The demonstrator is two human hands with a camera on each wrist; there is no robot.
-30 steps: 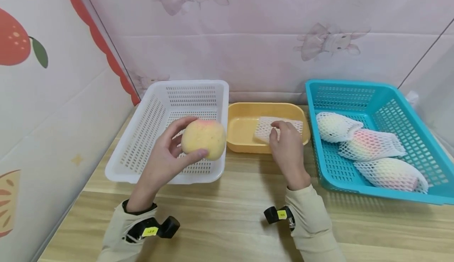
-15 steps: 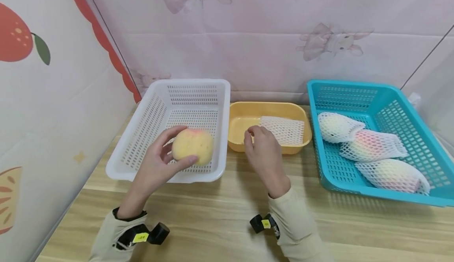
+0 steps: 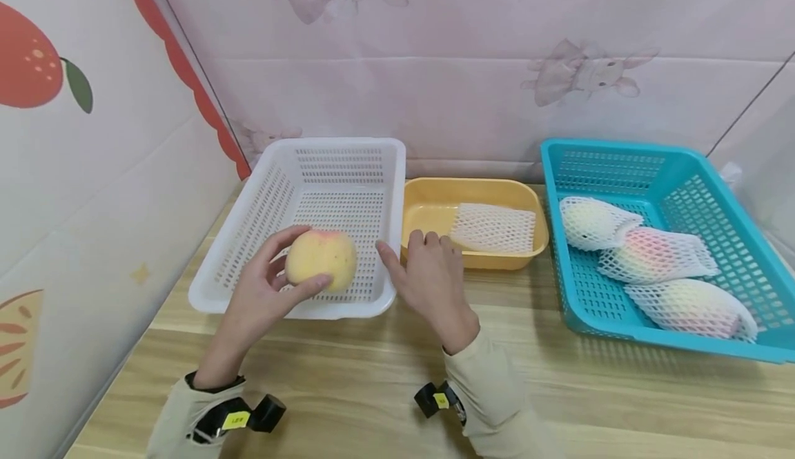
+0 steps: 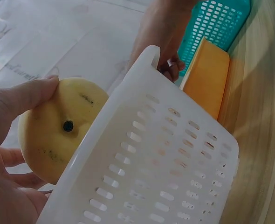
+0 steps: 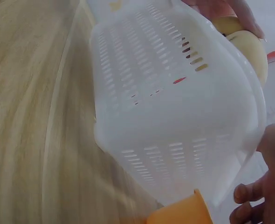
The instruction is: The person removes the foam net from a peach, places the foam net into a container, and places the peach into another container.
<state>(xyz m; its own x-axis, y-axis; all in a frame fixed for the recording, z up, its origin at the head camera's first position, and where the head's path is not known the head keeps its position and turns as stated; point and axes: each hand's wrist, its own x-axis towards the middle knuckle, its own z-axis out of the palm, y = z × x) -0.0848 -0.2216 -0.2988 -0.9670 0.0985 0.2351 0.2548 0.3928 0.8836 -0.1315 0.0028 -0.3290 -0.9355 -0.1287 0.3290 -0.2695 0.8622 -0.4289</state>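
Note:
My left hand (image 3: pixel 256 299) holds a yellow peach (image 3: pixel 323 260) with a pink blush over the front of the white basket (image 3: pixel 399 197). In the left wrist view, the dark stem hollow of the peach (image 4: pixel 68 126) shows beside the thumb. My right hand (image 3: pixel 433 286) is at the right rim of the white basket, thumb stretched toward the peach and the other fingers loosely bent, with nothing in them. Behind that hand, a white foam net sleeve (image 3: pixel 497 228) lies flat in the yellow tray (image 3: pixel 428 214).
A teal basket (image 3: pixel 555 266) stands at the right with three fruits in foam nets (image 3: pixel 658 255). The yellow tray sits between the two baskets, near the pink curtain wall (image 3: pixel 435 100). Wooden tabletop (image 3: pixel 348 390) extends in front.
The right hand has moved left from over the foam net sleeve to the white basket's rim, its thumb now stretched out. The left hand has shifted left and slightly nearer with the peach.

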